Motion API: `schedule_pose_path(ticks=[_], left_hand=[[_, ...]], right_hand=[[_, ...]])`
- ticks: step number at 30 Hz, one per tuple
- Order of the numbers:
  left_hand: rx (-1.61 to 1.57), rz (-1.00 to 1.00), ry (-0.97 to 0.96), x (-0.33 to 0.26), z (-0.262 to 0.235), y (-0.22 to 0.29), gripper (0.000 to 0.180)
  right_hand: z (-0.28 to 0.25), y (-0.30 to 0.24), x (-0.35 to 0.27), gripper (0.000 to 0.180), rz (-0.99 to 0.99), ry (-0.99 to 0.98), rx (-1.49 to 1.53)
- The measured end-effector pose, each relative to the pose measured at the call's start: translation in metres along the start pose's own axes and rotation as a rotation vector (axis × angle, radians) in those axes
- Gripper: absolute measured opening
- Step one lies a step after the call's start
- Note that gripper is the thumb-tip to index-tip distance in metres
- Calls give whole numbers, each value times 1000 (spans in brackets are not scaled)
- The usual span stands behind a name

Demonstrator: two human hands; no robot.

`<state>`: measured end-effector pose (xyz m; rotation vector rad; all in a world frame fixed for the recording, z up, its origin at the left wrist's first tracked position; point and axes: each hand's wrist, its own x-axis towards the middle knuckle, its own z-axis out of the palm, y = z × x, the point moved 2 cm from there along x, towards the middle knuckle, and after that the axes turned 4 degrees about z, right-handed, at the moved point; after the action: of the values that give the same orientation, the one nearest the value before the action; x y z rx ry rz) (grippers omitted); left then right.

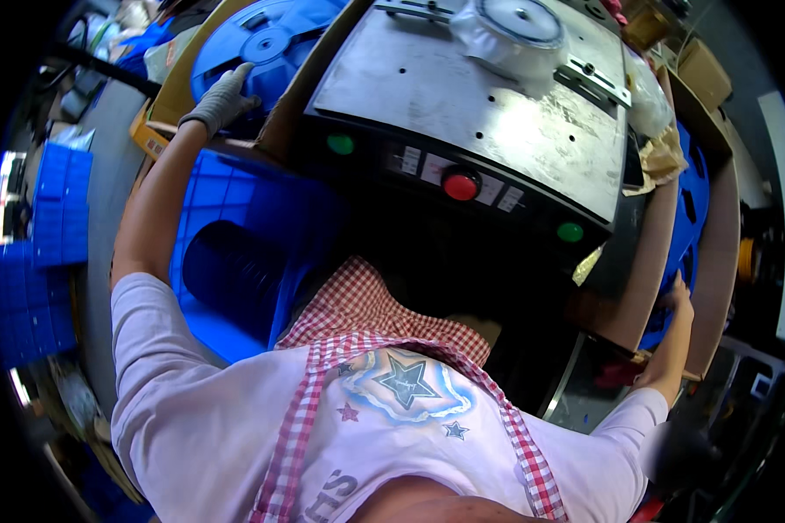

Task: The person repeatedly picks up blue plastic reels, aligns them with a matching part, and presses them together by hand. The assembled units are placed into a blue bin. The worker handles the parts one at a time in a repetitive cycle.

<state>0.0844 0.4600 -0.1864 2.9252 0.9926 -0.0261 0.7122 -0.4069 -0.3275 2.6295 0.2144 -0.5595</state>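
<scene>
My left hand (221, 102), in a pale knitted glove, lies on a large round blue plastic disc (266, 44) with a raised hub. Its fingers are stretched out and apart over the disc's near part. That disc lies in an open cardboard box (167, 98) on the left. On the right, my bare right hand (675, 299) reaches into another cardboard box (651, 253). There it closes at the near edge of a blue disc (686, 234) with cut-outs, standing on edge. Part of its fingers is hidden by the disc and the box.
Ahead stands a metal-topped machine (392, 83) with a red button (460, 184) and green buttons. A clear-wrapped round item (519, 26) sits between slotted brackets on it. A blue crate (214, 187) holding a dark cylinder (231, 270) is at lower left. Blue crates (57, 209) are stacked farther left.
</scene>
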Motion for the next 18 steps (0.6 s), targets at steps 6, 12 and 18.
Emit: schedule_pose_path(ticks=[6, 12, 18], left_hand=[[-21, -133, -115, 2, -34, -11, 44], [530, 81, -80, 65, -66, -18, 76], [504, -14, -422, 91, -56, -13, 93]], right_hand=[[-37, -29, -52, 117, -55, 265, -27], [-103, 33, -109, 75, -70, 653, 116], [-110, 62, -217, 49, -38, 663, 761]])
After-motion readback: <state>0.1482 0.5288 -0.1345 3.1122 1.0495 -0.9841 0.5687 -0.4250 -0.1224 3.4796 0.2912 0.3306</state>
